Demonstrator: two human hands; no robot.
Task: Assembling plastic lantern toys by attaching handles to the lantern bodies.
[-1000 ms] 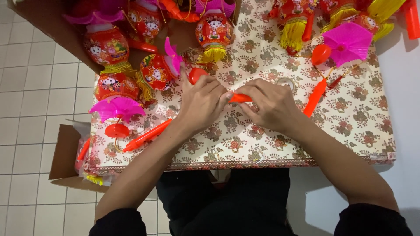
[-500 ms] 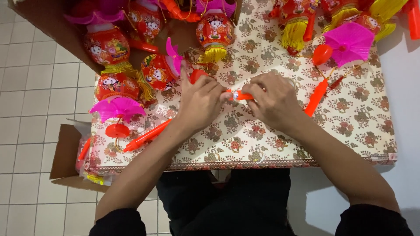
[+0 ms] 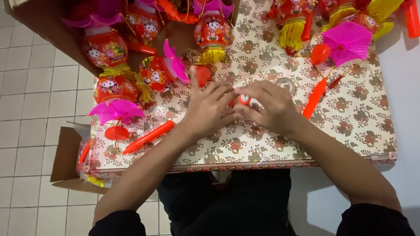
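Both hands meet mid-table over a small orange-red plastic tube piece with a white end (image 3: 243, 99). Left hand (image 3: 210, 109) has its fingers curled round the piece's left part, thumb and fingertips pinching it; index finger sticks up toward the lanterns. Right hand (image 3: 272, 107) has its fingers closed on the same piece from the right, thumb underneath. The piece sits right between the two sets of fingertips, mostly hidden, only the white-ringed end showing.

Beyond the right fingers, near: a clear tape roll (image 3: 285, 84). Just right of the right hand: a long orange plastic handle stick (image 3: 315, 98), lying tilted. Further out past it, a pink folded paper fan-top with an orange ball (image 3: 345, 41).

Left of the left wrist: another orange plastic stick (image 3: 148, 137), lying flat. Beyond the left fingers: round red printed paper lanterns with yellow tassels (image 3: 157, 72). All on a floral-patterned cream tablecloth (image 3: 350, 126). Brown cardboard box (image 3: 63, 161) at the table's left edge, well apart from the hands.
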